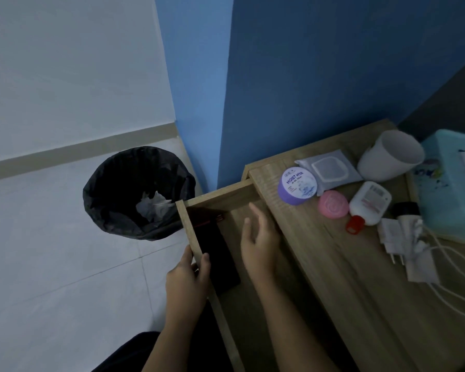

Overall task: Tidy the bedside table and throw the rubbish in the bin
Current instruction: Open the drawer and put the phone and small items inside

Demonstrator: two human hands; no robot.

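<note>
The wooden bedside table (341, 277) has its drawer (191, 237) pulled out to the left. My left hand (189, 277) grips the drawer's front panel. Over the drawer's inside, my right hand (261, 242) hovers with fingers apart and nothing in it. A dark flat book-like object (219, 261) lies in the drawer. On the tabletop sit a purple cream jar (297, 186), a grey wipes pack (329, 166), a pink round case (333, 204), a white bottle with a red cap (368, 201) and a white cup (389, 157) on its side. The black-lined bin (137, 191) holds crumpled white paper.
A teal tissue box (451, 183) stands at the table's right edge. White chargers with cables (408, 242) lie in front of it, next to a small dark-capped jar (406, 209). Blue wall rises behind the table; pale tiled floor spreads left.
</note>
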